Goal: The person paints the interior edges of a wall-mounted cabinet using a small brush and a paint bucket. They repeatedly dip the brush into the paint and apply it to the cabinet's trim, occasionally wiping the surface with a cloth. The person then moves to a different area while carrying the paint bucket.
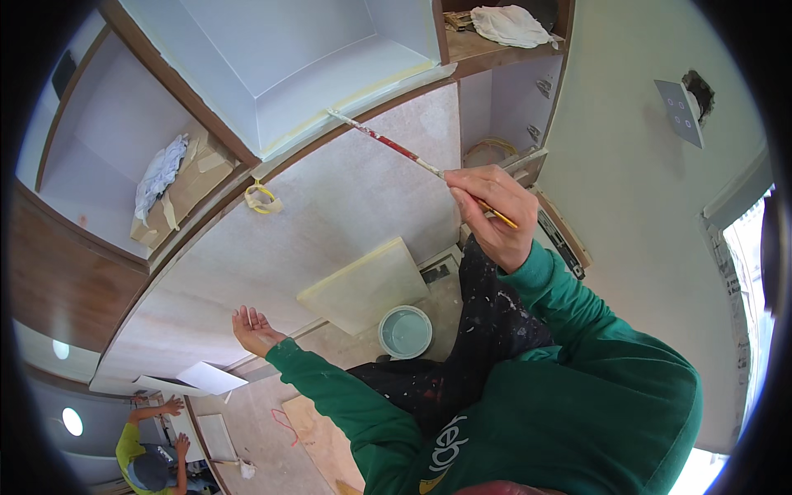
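My right hand (498, 213) grips a thin paintbrush (396, 147) with a red, paint-spotted handle. The brush's tip meets the front edge of a pale blue-white painted cabinet shelf (328, 86), beside a strip of yellowish masking tape (293, 131). Lower down, my left hand (257, 331) is held palm up in front of the pale panel, fingers loosely curled and holding nothing. A round bucket (405, 332) of light bluish paint or liquid stands on the floor between my legs and the panel.
A pale board (365, 288) leans by the bucket. Left, a cardboard box (198, 179) with a cloth sits in a compartment. A yellow cable loop (263, 199) pokes from the panel. A switch plate (679, 112) hangs off the right wall. At lower left, a co-worker (150, 467) handles a board.
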The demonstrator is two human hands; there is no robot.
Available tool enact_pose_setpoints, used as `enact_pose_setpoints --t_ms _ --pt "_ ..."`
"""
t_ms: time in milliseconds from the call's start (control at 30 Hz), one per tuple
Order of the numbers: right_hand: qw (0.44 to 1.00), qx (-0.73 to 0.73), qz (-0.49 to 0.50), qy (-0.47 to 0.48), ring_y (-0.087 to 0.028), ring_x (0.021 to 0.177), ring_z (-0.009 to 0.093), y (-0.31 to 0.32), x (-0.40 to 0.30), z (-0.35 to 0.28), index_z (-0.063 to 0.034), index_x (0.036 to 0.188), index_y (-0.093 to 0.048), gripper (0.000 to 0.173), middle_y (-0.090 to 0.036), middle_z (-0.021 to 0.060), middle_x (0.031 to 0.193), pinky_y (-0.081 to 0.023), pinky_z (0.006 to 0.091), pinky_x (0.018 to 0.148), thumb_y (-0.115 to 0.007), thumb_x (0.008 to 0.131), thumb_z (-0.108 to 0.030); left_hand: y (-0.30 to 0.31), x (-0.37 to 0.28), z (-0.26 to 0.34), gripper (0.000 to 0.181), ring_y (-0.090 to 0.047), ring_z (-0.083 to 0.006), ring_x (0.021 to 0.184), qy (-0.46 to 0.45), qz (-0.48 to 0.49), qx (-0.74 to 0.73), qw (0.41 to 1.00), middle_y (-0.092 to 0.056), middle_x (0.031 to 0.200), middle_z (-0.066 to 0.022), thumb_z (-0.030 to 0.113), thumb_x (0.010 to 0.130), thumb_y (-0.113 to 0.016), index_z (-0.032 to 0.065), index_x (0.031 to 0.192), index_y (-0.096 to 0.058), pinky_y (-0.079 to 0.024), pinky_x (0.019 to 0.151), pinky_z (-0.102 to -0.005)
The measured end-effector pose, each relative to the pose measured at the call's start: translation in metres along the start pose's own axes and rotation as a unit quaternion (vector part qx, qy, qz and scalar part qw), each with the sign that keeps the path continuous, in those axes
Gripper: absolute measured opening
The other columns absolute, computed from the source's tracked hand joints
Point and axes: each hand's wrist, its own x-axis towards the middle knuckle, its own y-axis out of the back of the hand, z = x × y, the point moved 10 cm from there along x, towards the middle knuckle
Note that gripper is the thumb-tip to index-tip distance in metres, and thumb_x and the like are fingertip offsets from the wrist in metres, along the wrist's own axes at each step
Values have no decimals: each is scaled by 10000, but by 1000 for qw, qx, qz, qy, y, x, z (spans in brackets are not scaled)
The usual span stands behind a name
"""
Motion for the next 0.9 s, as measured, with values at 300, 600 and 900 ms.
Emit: enact_pose_setpoints --t_ms 300,600,900 --pt "998 53 -39 10 -713 850 235 -33 9 -7 24 1079 -755 231 -753 141 987 -563 311 736 -737 854 72 -5 2 -2 482 -618 -197 1022 1 5 -11 1000 -661 1150 -77 353 919 -745 25 1249 -619 -510 861 -303" --pt "998 57 -25 -32 -718 860 237 -17 10 10 26 1066 -765 207 -763 151 982 -562 321 776 -728 866 69 -4 4 -3 458 -614 -197 1032 7 2 -14 1000 -653 1166 -76 351 932 -729 36 1247 -620 -502 874 -309" --pt "998 -7 16 -57 -714 882 221 34 5 31 40 1058 -758 180 -758 148 983 -549 305 786 -719 883 56 -10 -5 -1 411 -619 -182 986 4 8 -1 1000 -660 1142 -74 339 954 -680 57 1247 -625 -478 848 -307"
